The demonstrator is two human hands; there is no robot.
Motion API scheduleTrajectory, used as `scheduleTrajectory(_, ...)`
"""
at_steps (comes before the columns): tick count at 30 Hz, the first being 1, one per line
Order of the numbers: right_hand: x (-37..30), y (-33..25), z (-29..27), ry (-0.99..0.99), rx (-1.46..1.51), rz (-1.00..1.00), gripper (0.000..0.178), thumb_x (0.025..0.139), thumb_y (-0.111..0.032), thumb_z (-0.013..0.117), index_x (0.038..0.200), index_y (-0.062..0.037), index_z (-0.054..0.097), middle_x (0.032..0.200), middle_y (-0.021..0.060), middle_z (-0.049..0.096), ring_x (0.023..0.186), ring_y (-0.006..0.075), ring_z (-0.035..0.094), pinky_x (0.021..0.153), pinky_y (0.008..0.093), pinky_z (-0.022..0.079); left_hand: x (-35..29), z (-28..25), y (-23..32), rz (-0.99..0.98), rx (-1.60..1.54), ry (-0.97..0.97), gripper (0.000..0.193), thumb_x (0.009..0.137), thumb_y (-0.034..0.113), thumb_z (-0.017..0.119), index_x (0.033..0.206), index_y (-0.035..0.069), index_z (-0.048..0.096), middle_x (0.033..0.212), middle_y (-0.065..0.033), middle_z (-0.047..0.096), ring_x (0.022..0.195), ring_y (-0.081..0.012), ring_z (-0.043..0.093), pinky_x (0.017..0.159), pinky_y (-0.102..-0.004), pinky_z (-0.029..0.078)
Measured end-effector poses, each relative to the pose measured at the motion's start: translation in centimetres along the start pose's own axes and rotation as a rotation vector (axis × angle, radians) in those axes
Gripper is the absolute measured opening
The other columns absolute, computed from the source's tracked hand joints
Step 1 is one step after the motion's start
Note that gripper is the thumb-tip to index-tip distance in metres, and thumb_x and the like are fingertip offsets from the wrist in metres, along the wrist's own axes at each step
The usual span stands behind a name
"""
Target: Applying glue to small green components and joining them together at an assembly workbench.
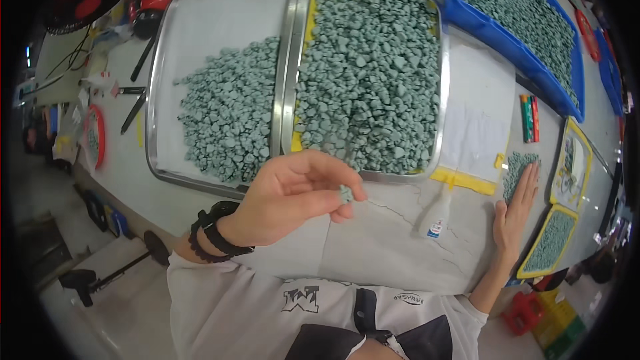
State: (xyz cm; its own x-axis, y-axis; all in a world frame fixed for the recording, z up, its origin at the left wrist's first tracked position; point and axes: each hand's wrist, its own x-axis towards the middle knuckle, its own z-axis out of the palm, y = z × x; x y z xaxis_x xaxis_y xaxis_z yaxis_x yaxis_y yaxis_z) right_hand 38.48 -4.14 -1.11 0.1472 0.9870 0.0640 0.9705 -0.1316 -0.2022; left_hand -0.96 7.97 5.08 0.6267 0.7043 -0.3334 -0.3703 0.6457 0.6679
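My left hand (287, 190) is raised in front of the trays, its thumb and fingers pinching a small grey-green stone piece (345, 193). Whether that is one stone or a few stuck together is hard to tell. On the right, my right hand (515, 217) lies with fingers stretched out along the edge of a small pile of fine green chips (517, 172). Between my hands, a white squeeze bottle (437, 217) with a thin yellowish nozzle touches the table. Directly beyond my left hand, a metal tray (400, 177) holds many similar green stones (370, 67).
Another metal tray (155, 120), lined with white, holds more stones at left. A blue bin (520, 60) of stones stands back right. Red and green tubes (530, 119) lie near the pile. Yellow-rimmed trays (548, 240) sit far right; dark tools (135, 112) lie at left.
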Motion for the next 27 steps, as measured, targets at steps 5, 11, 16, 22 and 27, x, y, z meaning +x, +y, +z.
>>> scheduleTrajectory(5, -0.1, 0.3, -0.3, 0.038, -0.017, 0.004, 0.086, 0.088, -0.066, 0.025, 0.145, -0.0026, 0.019, 0.151, 0.0166, 0.018, 0.141, 0.0337, 0.014, 0.111, 0.0504, 0.009, -0.5, 0.6, 0.4, 0.016, 0.047, -0.01, 0.023, 0.08, -0.008, 0.056, 0.102, -0.003, 0.058, 0.102, -0.0199, 0.059, 0.078, -0.0202, 0.058, 0.065, -0.0306, 0.049)
scheduleTrajectory(11, 1.3, 0.8, 0.5, 0.013, -0.097, -0.003, 0.079, 0.091, -0.061, 0.025, 0.146, -0.0045, 0.019, 0.151, 0.0172, 0.019, 0.141, 0.0334, 0.013, 0.113, 0.0453, 0.009, 0.1, -0.6, 0.4, 0.023, -0.094, -0.219, 0.024, 0.084, -0.005, 0.058, 0.108, -0.004, 0.058, 0.108, -0.0147, 0.062, 0.088, -0.015, 0.062, 0.078, -0.0268, 0.052)
scheduleTrajectory(16, 1.2, 0.3, 0.7, 0.009, -0.083, -0.013, 0.078, 0.092, -0.06, 0.025, 0.146, -0.0048, 0.019, 0.151, 0.0165, 0.019, 0.141, 0.0334, 0.013, 0.113, 0.0453, 0.01, 0.1, -0.6, 0.8, -0.065, -0.091, -0.268, 0.023, 0.083, -0.005, 0.059, 0.106, -0.003, 0.059, 0.107, -0.014, 0.062, 0.089, -0.0143, 0.062, 0.079, -0.0264, 0.052)
scheduleTrajectory(22, 1.1, 0.9, -0.3, 0.104, -0.001, -0.028, 0.083, 0.089, -0.063, 0.028, 0.145, -0.0025, 0.019, 0.151, 0.017, 0.018, 0.141, 0.0339, 0.014, 0.111, 0.0494, 0.012, 0.8, 0.1, 1.3, -0.169, -0.003, -0.244, 0.024, 0.077, -0.016, 0.059, 0.098, -0.004, 0.061, 0.103, -0.0173, 0.06, 0.098, -0.0233, 0.059, 0.081, -0.0326, 0.053)
scheduleTrajectory(27, 1.3, -0.4, 0.6, -0.029, -0.098, 0.014, 0.087, 0.088, -0.066, 0.028, 0.146, -0.0022, 0.018, 0.152, 0.0168, 0.017, 0.141, 0.0337, 0.013, 0.111, 0.0491, 0.011, 0.8, 0.6, 0.1, -0.162, 0.042, -0.287, 0.024, 0.079, -0.016, 0.057, 0.099, -0.004, 0.061, 0.106, -0.0145, 0.059, 0.101, -0.0206, 0.058, 0.083, -0.0311, 0.052)
